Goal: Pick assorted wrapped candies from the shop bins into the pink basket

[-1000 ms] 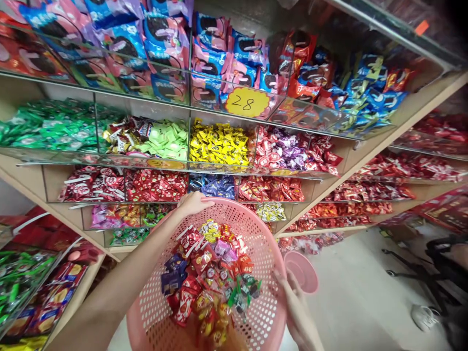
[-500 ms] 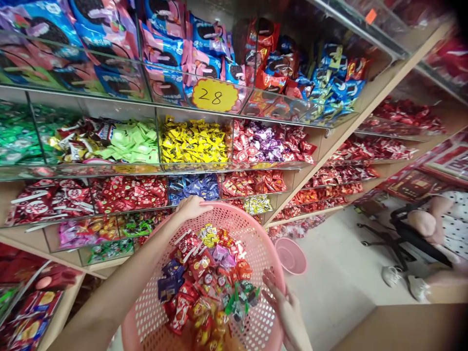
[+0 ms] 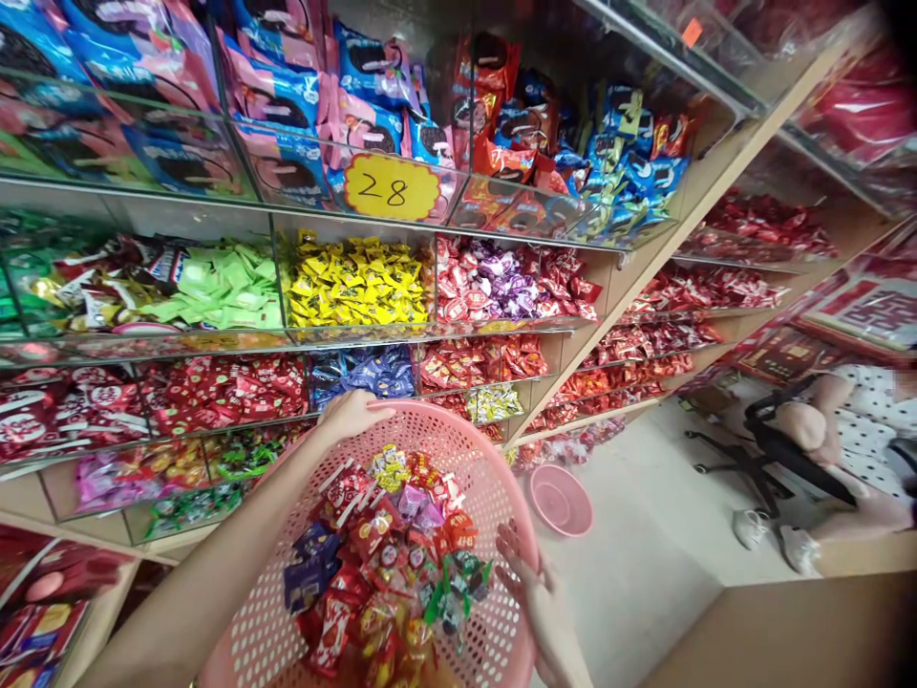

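A large pink perforated basket (image 3: 501,478) fills the lower middle of the view. Wrapped candies (image 3: 387,564) in red, blue, purple, yellow, orange and green lie heaped inside it. My left hand (image 3: 356,413) grips the far left part of the rim, its fingers curled over the edge. At the right side, my right hand (image 3: 534,583) rests against the basket wall with its fingers spread on the inner face and its thumb near the rim.
Shelves of wrapped candy, including a yellow bin (image 3: 358,287), stand ahead, under a yellow "28" sign (image 3: 393,187). A small pink basin (image 3: 562,501) is on the floor. At the right a person (image 3: 860,420) sits on a black chair, with a brown panel (image 3: 788,631) below.
The basket and both hands sit slightly further left in view, and the shelves have shifted left too. My hold on the basket looks the same.
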Demonstrator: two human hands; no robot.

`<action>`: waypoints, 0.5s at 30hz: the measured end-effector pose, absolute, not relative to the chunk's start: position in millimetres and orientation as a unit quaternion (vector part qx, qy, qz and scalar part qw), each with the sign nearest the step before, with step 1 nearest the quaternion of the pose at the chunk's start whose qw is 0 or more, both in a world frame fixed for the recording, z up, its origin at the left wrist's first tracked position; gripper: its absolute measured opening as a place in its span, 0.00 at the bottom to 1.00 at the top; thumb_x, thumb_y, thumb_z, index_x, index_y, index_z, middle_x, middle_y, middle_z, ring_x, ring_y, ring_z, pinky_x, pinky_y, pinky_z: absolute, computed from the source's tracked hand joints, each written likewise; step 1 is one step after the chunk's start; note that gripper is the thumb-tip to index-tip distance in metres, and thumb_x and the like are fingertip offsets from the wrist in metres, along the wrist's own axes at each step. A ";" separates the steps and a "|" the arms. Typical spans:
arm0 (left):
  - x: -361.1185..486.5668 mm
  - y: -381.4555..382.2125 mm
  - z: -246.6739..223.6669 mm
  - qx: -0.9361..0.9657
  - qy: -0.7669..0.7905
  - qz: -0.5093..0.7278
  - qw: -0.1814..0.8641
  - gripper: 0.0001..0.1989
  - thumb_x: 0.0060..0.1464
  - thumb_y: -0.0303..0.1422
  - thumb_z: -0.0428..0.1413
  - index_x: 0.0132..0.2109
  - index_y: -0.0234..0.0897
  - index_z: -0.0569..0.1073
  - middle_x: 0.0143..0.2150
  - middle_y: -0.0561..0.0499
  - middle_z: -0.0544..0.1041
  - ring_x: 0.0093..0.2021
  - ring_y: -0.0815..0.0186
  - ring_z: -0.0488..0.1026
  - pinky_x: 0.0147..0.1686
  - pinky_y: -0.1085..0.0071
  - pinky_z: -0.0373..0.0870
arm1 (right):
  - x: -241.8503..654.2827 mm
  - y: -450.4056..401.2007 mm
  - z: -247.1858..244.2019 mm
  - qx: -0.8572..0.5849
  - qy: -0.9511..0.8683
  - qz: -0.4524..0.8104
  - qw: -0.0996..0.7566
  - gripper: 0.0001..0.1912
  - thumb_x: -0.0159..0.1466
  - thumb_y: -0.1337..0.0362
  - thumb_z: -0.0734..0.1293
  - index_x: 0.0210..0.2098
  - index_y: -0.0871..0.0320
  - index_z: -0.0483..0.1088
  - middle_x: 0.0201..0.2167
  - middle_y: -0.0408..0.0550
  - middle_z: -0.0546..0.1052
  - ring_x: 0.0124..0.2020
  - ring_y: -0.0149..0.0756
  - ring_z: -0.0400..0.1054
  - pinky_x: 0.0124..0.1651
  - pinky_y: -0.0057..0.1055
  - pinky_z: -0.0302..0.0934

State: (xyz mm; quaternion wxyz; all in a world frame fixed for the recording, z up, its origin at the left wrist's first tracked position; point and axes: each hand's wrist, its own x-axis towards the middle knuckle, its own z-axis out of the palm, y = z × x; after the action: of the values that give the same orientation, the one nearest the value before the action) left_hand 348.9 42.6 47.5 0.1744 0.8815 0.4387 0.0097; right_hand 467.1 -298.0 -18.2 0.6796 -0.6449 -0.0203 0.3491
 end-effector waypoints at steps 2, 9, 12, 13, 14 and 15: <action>346.6 44.6 45.6 0.879 0.444 0.010 0.175 0.28 0.47 0.62 0.46 0.30 0.43 0.73 0.29 0.51 0.76 0.32 0.59 0.74 0.27 0.71 0.56 | 469.2 -295.6 -20.0 -0.642 -0.025 0.354 0.680 0.30 0.50 0.57 0.73 0.52 0.57 0.70 0.50 0.54 0.77 0.49 0.47 0.71 0.48 0.39 0.66; 337.9 48.8 43.0 0.870 0.462 0.012 0.173 0.26 0.48 0.60 0.47 0.29 0.43 0.71 0.29 0.51 0.76 0.32 0.60 0.74 0.26 0.72 0.56 | 472.6 -287.6 -23.6 -0.621 -0.041 0.386 0.681 0.33 0.53 0.58 0.71 0.57 0.55 0.65 0.48 0.53 0.77 0.48 0.46 0.72 0.48 0.38 0.66; 335.5 49.4 44.2 0.869 0.461 0.012 0.180 0.26 0.48 0.60 0.47 0.30 0.43 0.71 0.29 0.51 0.76 0.32 0.61 0.74 0.26 0.73 0.55 | 472.8 -285.2 -22.3 -0.626 -0.047 0.378 0.680 0.33 0.52 0.59 0.71 0.57 0.55 0.65 0.48 0.52 0.78 0.47 0.45 0.72 0.49 0.38 0.66; 335.0 49.4 44.9 0.868 0.462 0.011 0.182 0.26 0.48 0.60 0.47 0.30 0.43 0.71 0.29 0.51 0.76 0.32 0.61 0.74 0.26 0.72 0.55 | 472.6 -284.4 -21.5 -0.630 -0.045 0.375 0.679 0.33 0.52 0.59 0.72 0.56 0.56 0.66 0.46 0.52 0.78 0.47 0.46 0.72 0.49 0.38 0.66; 334.5 49.2 45.8 0.867 0.463 0.011 0.183 0.26 0.48 0.60 0.47 0.31 0.43 0.71 0.29 0.51 0.76 0.32 0.61 0.74 0.26 0.72 0.55 | 472.3 -283.8 -20.7 -0.634 -0.042 0.371 0.677 0.33 0.51 0.59 0.72 0.56 0.56 0.66 0.45 0.52 0.78 0.46 0.46 0.72 0.48 0.38 0.66; 334.1 49.0 46.7 0.867 0.463 0.009 0.184 0.26 0.48 0.60 0.47 0.31 0.43 0.71 0.29 0.51 0.76 0.32 0.61 0.74 0.26 0.72 0.55 | 471.9 -283.1 -20.0 -0.638 -0.041 0.367 0.676 0.33 0.51 0.59 0.72 0.55 0.57 0.66 0.44 0.52 0.79 0.47 0.47 0.72 0.47 0.38 0.66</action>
State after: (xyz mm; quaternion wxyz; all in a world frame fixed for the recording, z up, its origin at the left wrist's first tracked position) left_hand 334.1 49.0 46.7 0.1838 0.8668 0.4634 0.0093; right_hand 471.9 -283.1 -20.0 0.6759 -0.6377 -0.0405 0.3672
